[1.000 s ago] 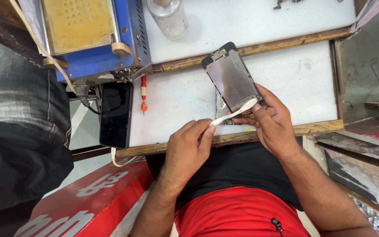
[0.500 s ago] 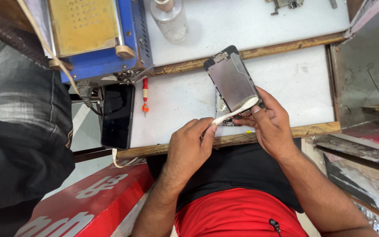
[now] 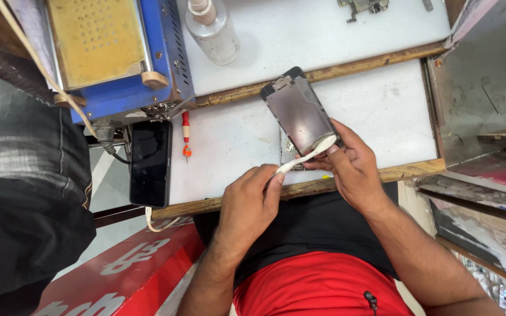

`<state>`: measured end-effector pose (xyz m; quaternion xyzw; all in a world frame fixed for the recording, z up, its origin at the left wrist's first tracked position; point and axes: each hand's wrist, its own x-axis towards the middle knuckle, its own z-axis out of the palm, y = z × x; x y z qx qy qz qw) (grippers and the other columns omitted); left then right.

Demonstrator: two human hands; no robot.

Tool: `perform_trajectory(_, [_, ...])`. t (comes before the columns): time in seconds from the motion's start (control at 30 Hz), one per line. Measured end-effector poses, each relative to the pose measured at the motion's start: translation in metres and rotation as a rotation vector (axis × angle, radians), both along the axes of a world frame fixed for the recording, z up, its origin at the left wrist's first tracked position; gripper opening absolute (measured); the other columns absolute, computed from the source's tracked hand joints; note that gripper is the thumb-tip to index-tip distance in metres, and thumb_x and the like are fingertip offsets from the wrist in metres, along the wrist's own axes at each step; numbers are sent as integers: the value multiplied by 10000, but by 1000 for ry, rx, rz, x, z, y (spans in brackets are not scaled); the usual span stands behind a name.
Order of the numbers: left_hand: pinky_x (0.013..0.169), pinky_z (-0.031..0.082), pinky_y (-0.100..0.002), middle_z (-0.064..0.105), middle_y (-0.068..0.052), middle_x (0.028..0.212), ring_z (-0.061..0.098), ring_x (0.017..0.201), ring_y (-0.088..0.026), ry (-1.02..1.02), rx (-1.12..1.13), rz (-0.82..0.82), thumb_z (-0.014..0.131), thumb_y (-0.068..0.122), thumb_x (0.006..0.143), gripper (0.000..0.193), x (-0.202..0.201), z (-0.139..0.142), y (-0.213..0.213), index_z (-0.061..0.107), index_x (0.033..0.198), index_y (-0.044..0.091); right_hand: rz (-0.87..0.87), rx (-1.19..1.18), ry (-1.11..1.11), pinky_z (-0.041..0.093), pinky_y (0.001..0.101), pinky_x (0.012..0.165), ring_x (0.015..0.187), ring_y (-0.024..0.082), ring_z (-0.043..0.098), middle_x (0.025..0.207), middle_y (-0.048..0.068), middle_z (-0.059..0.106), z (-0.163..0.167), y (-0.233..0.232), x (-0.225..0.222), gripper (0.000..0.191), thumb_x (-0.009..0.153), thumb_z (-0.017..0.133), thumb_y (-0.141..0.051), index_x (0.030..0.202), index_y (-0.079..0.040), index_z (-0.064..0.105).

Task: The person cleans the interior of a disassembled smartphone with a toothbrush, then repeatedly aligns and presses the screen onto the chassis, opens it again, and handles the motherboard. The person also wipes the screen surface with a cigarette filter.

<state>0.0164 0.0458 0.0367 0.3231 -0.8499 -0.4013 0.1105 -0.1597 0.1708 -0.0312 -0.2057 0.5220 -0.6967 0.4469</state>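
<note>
- Holding a dark rectangular phone screen panel (image 3: 301, 112) by its near end, the right hand (image 3: 354, 169) props it tilted over the middle of the white worktop (image 3: 382, 99), far end raised.
- The left hand (image 3: 253, 202) is closed in a pinch on the near end of a thin white strip (image 3: 306, 156), which runs up and right to the panel's near edge, where it meets the right hand's thumb.
- The right hand's fingers are wrapped round the panel's near end; its grip looks firm.
- By my judgement the panel is light, stiff and brittle, glass on thin metal, so it is best held by its edges, never pressed on its face.
- The strip looks soft and bendy, likely to slip or tear; a pinch close to the panel would give more control.
- Left of them a black phone (image 3: 150, 162) lies flat at the worktop's left edge, with a small red-handled tool (image 3: 186, 133) just beside it.
- Further off sit a blue machine with a yellowish top plate (image 3: 109, 50) and a clear plastic bottle (image 3: 213, 32).
- A wooden rail (image 3: 323, 186) edges the worktop's near side.
</note>
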Motion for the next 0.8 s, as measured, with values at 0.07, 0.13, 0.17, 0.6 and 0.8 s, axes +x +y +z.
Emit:
perform_trajectory(0.07, [686,545,-466,713,-144,904,691,810,-379,108,-55,-4,631,196,1020,154,-4,-3,1,684,1055,55,8,8,-3,643,436,946,1126,276,697,1281,210,639,0,-2,0,496,1097,405,-59,1573,59,330])
perform_trajectory(0.13, [675,547,-463,711,-146,891,694,788,-371,83,-30,9,631,198,1013,162,-4,-4,2,684,1053,50,-4,-1,-6,648,437,933,1113,274,696,1277,210,640,0,-1,0,498,1102,401,-56,1582,56,331])
perform_trajectory(0.17, [669,548,-462,710,-147,884,695,777,-367,69,-10,7,631,199,1009,166,-3,-4,3,684,1053,48,-2,-3,3,649,436,938,1118,278,703,1273,211,645,0,-1,0,500,1098,400,-58,1581,48,324])
perform_trajectory(0.6, [632,545,-463,696,-140,833,690,735,-354,1,-47,-10,625,211,1002,173,-2,0,1,695,1059,63,-55,-46,-18,645,423,935,1110,288,711,1253,216,656,-1,0,0,503,1109,413,-90,1588,23,311])
perform_trajectory(0.8, [653,546,-471,692,-138,840,686,751,-358,28,-84,-3,629,211,1006,164,-6,1,4,685,1034,59,-61,-53,-31,636,420,951,1133,291,714,1273,209,658,-1,1,1,503,1105,404,-96,1583,25,303])
